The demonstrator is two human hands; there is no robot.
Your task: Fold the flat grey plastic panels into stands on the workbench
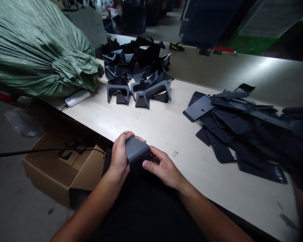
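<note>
Between my two hands is a dark grey plastic part with a smooth, bent face, held just off the table's front edge. My left hand wraps round its left side, fingers over the top. At its lower right corner, my right hand grips it between thumb and fingers. The underside of the part is hidden. Beyond my hands, a pile of angular black and grey plastic brackets sits on the table. To the right lies a heap of flat dark plastic panels.
A large green woven sack bulges over the table's left end, beside a white power bank. An open cardboard box with dark parts inside stands on the floor at left, a black cable crossing above it. The pale table runs rightward.
</note>
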